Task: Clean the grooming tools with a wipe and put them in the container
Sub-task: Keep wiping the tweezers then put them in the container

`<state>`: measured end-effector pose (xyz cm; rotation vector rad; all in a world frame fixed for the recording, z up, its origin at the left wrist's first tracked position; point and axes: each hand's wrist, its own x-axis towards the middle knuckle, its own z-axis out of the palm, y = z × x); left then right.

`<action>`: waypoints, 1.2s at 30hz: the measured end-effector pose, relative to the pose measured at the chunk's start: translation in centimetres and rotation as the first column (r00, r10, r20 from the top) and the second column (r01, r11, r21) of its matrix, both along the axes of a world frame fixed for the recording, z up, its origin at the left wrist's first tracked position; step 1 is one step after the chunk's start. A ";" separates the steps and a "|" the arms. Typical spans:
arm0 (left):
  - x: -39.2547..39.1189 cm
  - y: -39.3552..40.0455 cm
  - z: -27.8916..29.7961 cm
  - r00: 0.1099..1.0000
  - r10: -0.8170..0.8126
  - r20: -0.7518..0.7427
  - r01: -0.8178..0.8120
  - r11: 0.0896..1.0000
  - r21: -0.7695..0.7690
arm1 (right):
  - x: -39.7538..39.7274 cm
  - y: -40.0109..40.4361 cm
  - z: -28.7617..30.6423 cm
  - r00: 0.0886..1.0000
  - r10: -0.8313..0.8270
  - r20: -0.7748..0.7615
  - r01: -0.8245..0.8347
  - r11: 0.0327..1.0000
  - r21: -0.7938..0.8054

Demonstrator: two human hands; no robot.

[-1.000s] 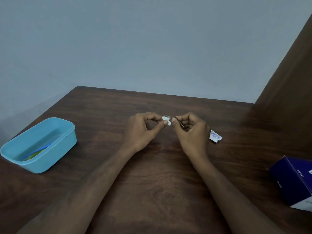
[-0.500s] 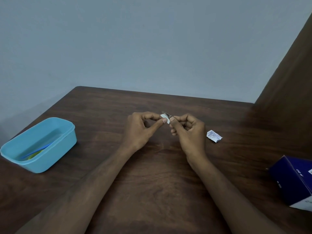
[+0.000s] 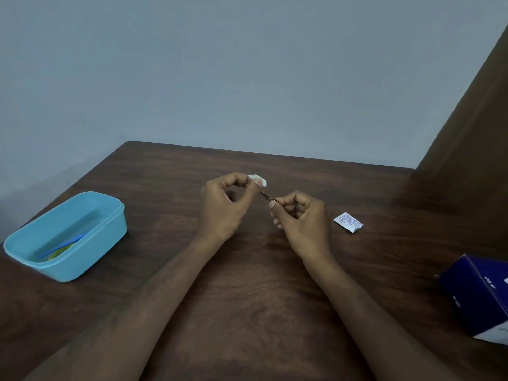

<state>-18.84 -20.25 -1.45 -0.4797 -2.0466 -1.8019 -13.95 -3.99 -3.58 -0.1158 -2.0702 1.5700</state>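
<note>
Wipe (image 3: pixel 257 179) is being pinched by the left hand (image 3: pixel 224 206), while a thin metal tool (image 3: pixel 267 196) is being gripped by the right hand (image 3: pixel 301 220) above the desk (image 3: pixel 247 298); the blue container (image 3: pixel 66 235) is being left well apart at the left.

Small white wipe (image 3: pixel 257 179) pinched, folded, up right of the light blue container (image 3: pixel 66 237). Thin metal grooming tool (image 3: pixel 267 196) held tilted just below-right of wipe. Container open, blue and yellow-green tools (image 3: pixel 61 250) inside.
</note>
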 end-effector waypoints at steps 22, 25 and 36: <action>0.0 -0.5 -0.4 0.990 -0.091 -0.107 0.058 0.960 -0.275 | -0.3 1.3 0.0 0.988 0.131 -0.083 -0.123 0.988 0.093; -0.2 -0.6 -0.6 0.991 -0.091 -0.095 0.062 0.959 -0.278 | 0.0 1.2 0.2 0.991 0.106 -0.080 -0.084 0.967 0.241; -0.5 -0.5 -0.9 0.984 0.099 -0.146 -0.136 0.952 -0.274 | -0.4 1.4 0.7 0.995 0.095 -0.005 -0.094 0.973 -0.211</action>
